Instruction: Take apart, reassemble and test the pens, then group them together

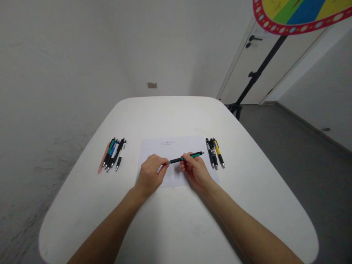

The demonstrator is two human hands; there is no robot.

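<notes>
A green and black click pen [176, 160] is held nearly level above a white sheet of paper [150, 146]. My right hand [195, 169] pinches its green barrel between thumb and fingers, with the clicker end pointing right. At the other end, the thumb and forefinger of my left hand [152, 173] close on the pen's tip, which they hide. A few lines of small writing, too small to read, show near the top of the sheet. Both hands are over the paper.
Several pens [113, 154] lie side by side on the left of the white table [170, 113], a pink one outermost. Another few pens [215, 154], one yellow and black, lie right of the paper. A colourful wheel [299, 16] on a black stand [249, 86] is beyond the table's right side.
</notes>
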